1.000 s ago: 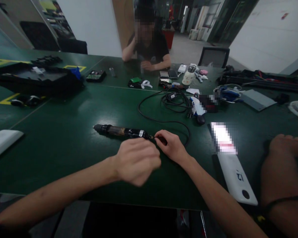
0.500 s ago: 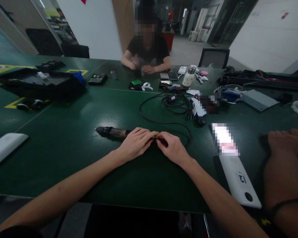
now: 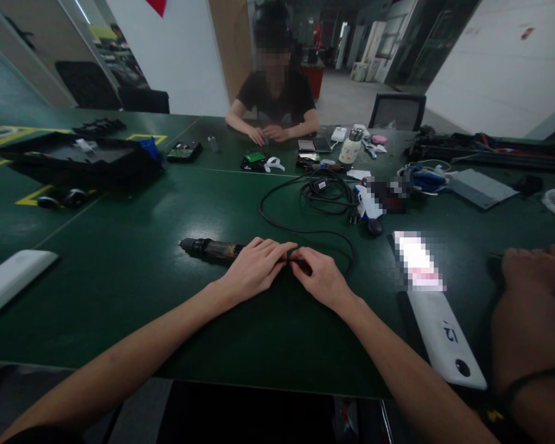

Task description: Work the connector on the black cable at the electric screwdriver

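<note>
Your left hand (image 3: pixel 259 264) arched over the rear of the power screwdriver (image 3: pixel 214 248) on the table (image 3: pixel 240 342), likely to steady it, its grip impossible to tell, while your right hand (image 3: pixel 322 274) pinched the black cable (image 3: pixel 324 232) beside that end, probably for fine control.

White wall (image 3: pixel 180 58), grey floor (image 3: pixel 340 106), black chair (image 3: pixel 398 112)
</note>
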`<control>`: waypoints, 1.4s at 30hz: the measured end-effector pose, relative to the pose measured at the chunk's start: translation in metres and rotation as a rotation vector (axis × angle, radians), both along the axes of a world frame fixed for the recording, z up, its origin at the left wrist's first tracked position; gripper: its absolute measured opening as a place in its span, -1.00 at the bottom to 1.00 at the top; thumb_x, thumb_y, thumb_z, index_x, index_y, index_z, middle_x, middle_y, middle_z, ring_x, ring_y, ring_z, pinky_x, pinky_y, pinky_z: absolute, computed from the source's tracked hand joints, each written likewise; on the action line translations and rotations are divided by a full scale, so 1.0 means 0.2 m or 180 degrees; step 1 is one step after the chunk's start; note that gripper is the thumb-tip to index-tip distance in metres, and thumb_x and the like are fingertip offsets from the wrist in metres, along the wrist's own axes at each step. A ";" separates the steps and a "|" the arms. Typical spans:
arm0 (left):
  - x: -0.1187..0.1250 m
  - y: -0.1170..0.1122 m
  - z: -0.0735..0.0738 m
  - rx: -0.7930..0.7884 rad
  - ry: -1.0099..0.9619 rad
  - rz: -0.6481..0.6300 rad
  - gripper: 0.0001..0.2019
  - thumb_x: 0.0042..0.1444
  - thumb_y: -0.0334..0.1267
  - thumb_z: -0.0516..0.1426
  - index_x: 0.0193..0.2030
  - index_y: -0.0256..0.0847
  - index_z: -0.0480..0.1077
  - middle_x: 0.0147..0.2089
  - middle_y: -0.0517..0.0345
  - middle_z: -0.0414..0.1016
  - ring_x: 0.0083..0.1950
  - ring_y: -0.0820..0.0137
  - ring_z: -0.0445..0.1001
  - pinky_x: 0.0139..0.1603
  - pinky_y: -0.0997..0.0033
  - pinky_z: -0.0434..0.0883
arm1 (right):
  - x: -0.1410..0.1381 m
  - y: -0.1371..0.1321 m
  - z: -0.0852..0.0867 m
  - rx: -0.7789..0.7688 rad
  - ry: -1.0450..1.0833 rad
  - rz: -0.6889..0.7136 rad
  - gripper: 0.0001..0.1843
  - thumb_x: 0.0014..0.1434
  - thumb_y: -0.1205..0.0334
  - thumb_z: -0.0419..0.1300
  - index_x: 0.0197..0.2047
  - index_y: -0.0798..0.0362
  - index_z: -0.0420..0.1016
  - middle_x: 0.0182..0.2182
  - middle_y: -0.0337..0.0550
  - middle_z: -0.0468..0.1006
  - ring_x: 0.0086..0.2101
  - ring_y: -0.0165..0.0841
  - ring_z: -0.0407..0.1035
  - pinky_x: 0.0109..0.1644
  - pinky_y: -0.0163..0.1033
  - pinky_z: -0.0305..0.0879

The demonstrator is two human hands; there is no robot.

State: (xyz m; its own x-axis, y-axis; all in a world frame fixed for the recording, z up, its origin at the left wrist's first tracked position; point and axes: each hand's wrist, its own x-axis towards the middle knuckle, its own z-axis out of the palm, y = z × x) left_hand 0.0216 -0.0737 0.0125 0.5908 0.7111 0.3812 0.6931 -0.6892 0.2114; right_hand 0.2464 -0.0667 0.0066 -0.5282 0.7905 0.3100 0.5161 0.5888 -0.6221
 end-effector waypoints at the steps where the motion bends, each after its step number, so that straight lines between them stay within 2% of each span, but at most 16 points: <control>1: 0.00 0.00 0.00 0.0003 0.0025 -0.0002 -0.52 0.41 -0.29 0.10 0.42 -0.16 0.17 0.07 0.02 0.56 0.06 0.23 0.52 0.09 0.16 0.34 | 0.00 0.00 0.00 -0.0005 -0.0002 -0.0006 -0.90 0.39 0.35 0.18 -0.06 -0.02 0.45 -0.17 -0.16 0.57 -0.22 -0.29 0.50 -0.12 -0.19 0.44; 10: 0.00 0.01 0.01 0.0155 0.0178 -0.0007 -0.57 0.42 -0.18 0.15 0.36 -0.19 0.24 0.07 0.00 0.55 0.06 0.20 0.49 0.06 0.18 0.35 | 0.00 0.01 -0.01 -0.0008 0.0023 0.0017 -0.88 0.38 0.35 0.19 -0.04 -0.01 0.45 -0.13 -0.13 0.58 -0.16 -0.26 0.51 -0.04 -0.15 0.45; 13: -0.05 0.00 0.02 0.0455 -0.0124 -0.0264 -0.74 0.44 -0.19 0.13 0.19 -0.16 0.38 0.05 0.03 0.55 0.05 0.26 0.50 0.05 0.22 0.38 | 0.00 0.01 -0.01 0.0018 -0.0001 0.0004 -0.89 0.39 0.32 0.20 -0.03 -0.01 0.46 -0.14 -0.13 0.59 -0.18 -0.27 0.52 -0.06 -0.16 0.45; 16: -0.13 0.00 0.02 0.0719 -0.0506 -0.0253 -0.91 0.43 -0.25 0.15 -0.03 -0.19 0.44 -0.12 0.11 0.57 -0.13 0.36 0.51 -0.07 0.29 0.41 | 0.00 0.00 0.00 0.0011 0.0015 -0.0018 -0.90 0.41 0.30 0.19 -0.03 -0.01 0.48 -0.16 -0.14 0.59 -0.22 -0.29 0.51 -0.10 -0.18 0.45; 18: -0.17 0.00 0.02 0.0785 -0.0723 -0.0100 -0.86 0.40 -0.22 0.19 -0.19 -0.21 0.43 -0.26 0.15 0.53 -0.25 0.39 0.47 -0.18 0.34 0.41 | 0.00 0.00 0.01 -0.0018 0.0039 -0.0019 -0.90 0.41 0.30 0.19 -0.03 -0.01 0.48 -0.16 -0.14 0.59 -0.23 -0.29 0.52 -0.11 -0.18 0.46; 20: -0.19 0.00 0.02 0.0762 -0.0861 0.0002 -0.80 0.37 -0.21 0.22 -0.28 -0.21 0.40 -0.34 0.18 0.48 -0.33 0.42 0.44 -0.26 0.38 0.39 | 0.00 -0.01 0.01 -0.0045 0.0044 -0.0012 -0.90 0.41 0.30 0.19 -0.02 -0.01 0.48 -0.15 -0.14 0.59 -0.23 -0.30 0.51 -0.11 -0.18 0.47; 23: -0.21 0.00 0.01 0.0613 -0.0964 0.0095 -0.92 0.41 -0.31 0.14 -0.14 -0.22 0.45 -0.29 0.16 0.53 -0.31 0.43 0.50 -0.25 0.42 0.44 | 0.00 -0.01 0.01 -0.0063 0.0039 -0.0015 -0.90 0.41 0.30 0.19 -0.02 -0.01 0.48 -0.15 -0.15 0.59 -0.24 -0.31 0.51 -0.12 -0.18 0.47; 25: -0.22 0.00 0.00 0.0493 -0.0945 0.0054 -0.81 0.41 -0.45 0.03 0.02 -0.22 0.44 -0.19 0.11 0.58 -0.22 0.42 0.56 -0.17 0.42 0.49 | 0.00 -0.01 0.01 -0.0067 0.0039 -0.0017 -0.90 0.42 0.30 0.18 -0.02 -0.02 0.48 -0.15 -0.15 0.59 -0.24 -0.31 0.51 -0.14 -0.18 0.46; 27: -0.21 0.00 0.00 0.0406 -0.0832 -0.0152 -0.65 0.34 -0.56 -0.04 0.10 -0.20 0.42 0.02 0.02 0.58 -0.01 0.36 0.59 -0.02 0.34 0.53 | 0.00 -0.01 0.01 -0.0061 0.0027 -0.0011 -0.90 0.42 0.29 0.18 -0.02 -0.02 0.48 -0.15 -0.14 0.59 -0.24 -0.30 0.51 -0.15 -0.18 0.46; 29: -0.20 -0.01 0.01 0.0417 -0.0678 -0.0397 -0.56 0.25 -0.62 -0.06 0.12 -0.18 0.41 0.24 -0.04 0.49 0.23 0.26 0.50 0.17 0.19 0.49 | 0.00 -0.01 0.01 -0.0037 0.0014 -0.0013 -0.90 0.41 0.29 0.19 -0.02 -0.02 0.48 -0.15 -0.14 0.59 -0.24 -0.30 0.51 -0.15 -0.19 0.46; 31: -0.18 -0.01 0.01 0.0485 -0.0513 -0.0436 -0.57 0.23 -0.61 -0.04 0.12 -0.16 0.42 0.29 -0.03 0.46 0.33 0.19 0.41 0.27 0.06 0.42 | 0.00 -0.01 0.00 -0.0010 0.0015 -0.0028 -0.90 0.41 0.30 0.19 -0.03 -0.02 0.47 -0.15 -0.16 0.59 -0.24 -0.31 0.51 -0.13 -0.19 0.45; 35: -0.11 0.00 0.01 0.0324 -0.0017 -0.0036 -0.70 0.33 -0.32 0.12 0.18 -0.16 0.41 0.14 0.00 0.56 0.17 0.16 0.52 0.22 0.02 0.38 | 0.00 0.00 0.00 0.0011 0.0026 -0.0008 -0.90 0.40 0.31 0.19 -0.04 -0.02 0.47 -0.16 -0.16 0.59 -0.23 -0.30 0.51 -0.11 -0.19 0.44; 37: -0.09 0.01 0.00 0.0286 0.0239 -0.0001 -0.71 0.37 -0.19 0.14 0.18 -0.14 0.42 0.13 0.02 0.57 0.11 0.18 0.54 0.16 0.06 0.38 | 0.00 0.00 0.00 0.0011 0.0030 0.0007 -0.90 0.40 0.30 0.19 -0.04 -0.03 0.48 -0.17 -0.15 0.59 -0.22 -0.29 0.51 -0.11 -0.19 0.44; 42: -0.09 0.01 -0.03 0.0399 0.0307 0.0067 -0.77 0.43 -0.16 0.09 0.12 -0.09 0.48 0.11 0.06 0.58 0.06 0.23 0.55 0.06 0.16 0.36 | 0.00 0.00 -0.01 0.0026 0.0023 -0.0029 -0.90 0.39 0.28 0.19 -0.05 -0.03 0.48 -0.19 -0.16 0.60 -0.25 -0.29 0.50 -0.12 -0.19 0.44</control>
